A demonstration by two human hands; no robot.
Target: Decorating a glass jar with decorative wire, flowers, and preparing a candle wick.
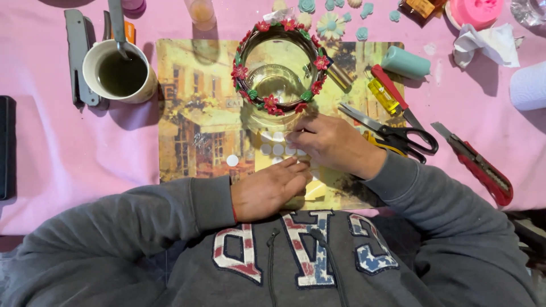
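My left hand (pixel 271 189) rests flat on a small sheet of white round pads (pixel 277 149) lying on a picture placemat (pixel 187 113). Its fingers are together and press the sheet's near edge. My right hand (pixel 330 142) lies on the sheet's right side, with its fingertips curled onto the white dots. One loose white dot (pixel 232 160) sits on the mat left of the sheet. Just beyond the hands stands a clear glass jar (pixel 276 79) whose rim is ringed with red flowers and green leaves.
A mug of dark liquid (pixel 120 73) with a spoon stands at the left. Black-handled scissors (pixel 398 133), a lighter (pixel 387 94), a teal roll (pixel 405 61) and a red utility knife (pixel 480 165) lie to the right. Small teal flower shapes (pixel 333 24) and a pink mould (pixel 475 11) are at the back.
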